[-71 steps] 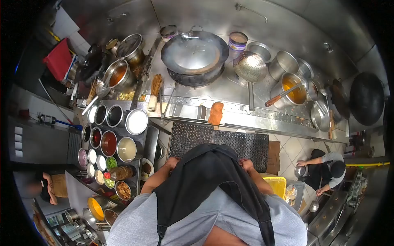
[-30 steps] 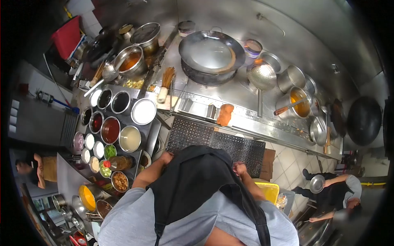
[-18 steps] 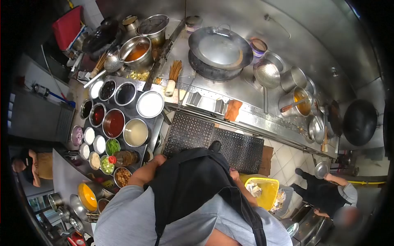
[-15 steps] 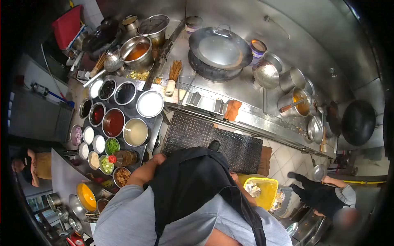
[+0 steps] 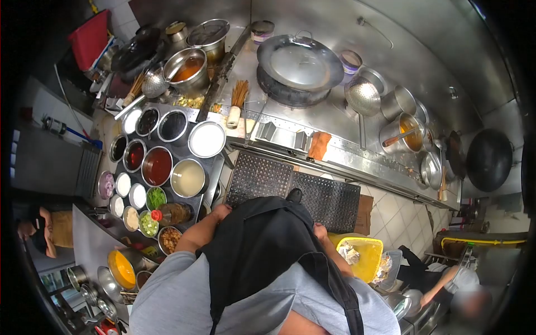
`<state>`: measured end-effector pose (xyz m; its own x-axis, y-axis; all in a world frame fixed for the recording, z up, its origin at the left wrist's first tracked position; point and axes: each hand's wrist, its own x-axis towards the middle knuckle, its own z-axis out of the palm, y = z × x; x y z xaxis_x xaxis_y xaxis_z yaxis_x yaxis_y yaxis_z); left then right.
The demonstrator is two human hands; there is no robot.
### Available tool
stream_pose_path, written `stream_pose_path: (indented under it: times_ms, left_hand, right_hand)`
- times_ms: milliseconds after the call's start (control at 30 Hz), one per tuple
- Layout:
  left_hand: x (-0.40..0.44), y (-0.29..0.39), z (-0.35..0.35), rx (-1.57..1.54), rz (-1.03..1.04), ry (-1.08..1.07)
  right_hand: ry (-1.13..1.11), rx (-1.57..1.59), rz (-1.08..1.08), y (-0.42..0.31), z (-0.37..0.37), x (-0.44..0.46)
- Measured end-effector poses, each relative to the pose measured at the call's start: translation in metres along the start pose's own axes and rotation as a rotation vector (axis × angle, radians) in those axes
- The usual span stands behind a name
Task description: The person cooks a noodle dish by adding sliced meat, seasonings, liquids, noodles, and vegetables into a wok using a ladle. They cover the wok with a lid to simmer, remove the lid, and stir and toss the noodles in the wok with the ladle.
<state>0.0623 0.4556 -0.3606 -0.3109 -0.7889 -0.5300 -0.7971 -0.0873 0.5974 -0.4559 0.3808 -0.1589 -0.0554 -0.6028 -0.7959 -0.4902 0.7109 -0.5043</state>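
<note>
My left hand (image 5: 222,212) hangs at the left edge of my black apron (image 5: 265,245), close to the table of sauce bowls. Its fingers are small and partly hidden, so what they do is unclear. On the other side, my right hand (image 5: 320,230) is beside the apron, above the yellow bin (image 5: 368,257); the apron covers part of it. Near my left forearm stand a red-capped bottle (image 5: 174,214) and a bowl of brown diced food (image 5: 170,239). Across from me a large wok (image 5: 300,61) sits on the burner.
Black rubber mats (image 5: 259,176) cover the floor before the stove. A perforated ladle (image 5: 362,96) and a bamboo brush (image 5: 237,100) lie on the stove counter (image 5: 223,106). At right, a co-worker (image 5: 463,279) reaches toward a metal pan (image 5: 412,301); another person (image 5: 47,231) is at far left.
The co-worker at right has moved lower in view, and the metal pan near their hand is now lower and further left. My hands stay at the apron's sides, shifted slightly.
</note>
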Motion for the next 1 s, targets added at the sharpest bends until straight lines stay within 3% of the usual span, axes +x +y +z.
stream_pose_path:
  times_ms: [100, 200, 300, 400, 500, 600, 700, 800, 900, 1000]
  left_hand:
    - [-0.005, -0.003, 0.004, -0.086, -0.104, 0.033]
    - [-0.016, 0.006, -0.003, -0.07, -0.053, 0.095]
    - [-0.025, 0.024, -0.02, -0.154, -0.141, 0.011]
    - [-0.012, 0.0, 0.0, -0.125, -0.058, 0.038]
    - [-0.014, 0.007, -0.008, -0.227, -0.157, -0.023]
    - [-0.038, 0.062, -0.051, -0.298, -0.312, -0.025]
    - [-0.023, 0.024, -0.027, -0.024, -0.033, -0.078]
    - [-0.025, 0.027, -0.032, -0.212, -0.162, -0.114]
    - [-0.029, 0.033, -0.037, -0.194, -0.184, -0.075]
    - [-0.031, 0.036, -0.042, 0.002, 0.023, -0.06]
  right_hand:
    - [-0.014, 0.053, 0.005, 0.001, 0.0, 0.001]
    - [-0.068, 0.228, 0.051, 0.007, -0.003, 0.003]
    - [0.0, 0.08, 0.078, -0.01, -0.007, -0.021]
    - [0.022, 0.027, 0.088, -0.017, -0.009, -0.032]
    - [-0.003, -0.001, 0.071, 0.002, -0.009, -0.014]
    - [-0.024, -0.012, 0.056, 0.021, -0.008, 0.003]
    - [-0.014, 0.001, 0.056, 0.013, -0.007, -0.003]
    - [-0.006, 0.013, 0.055, 0.006, -0.005, -0.006]
    - [0.0, 0.015, 0.057, 0.0, -0.005, -0.01]
    - [0.007, 0.007, 0.07, -0.007, -0.005, -0.017]
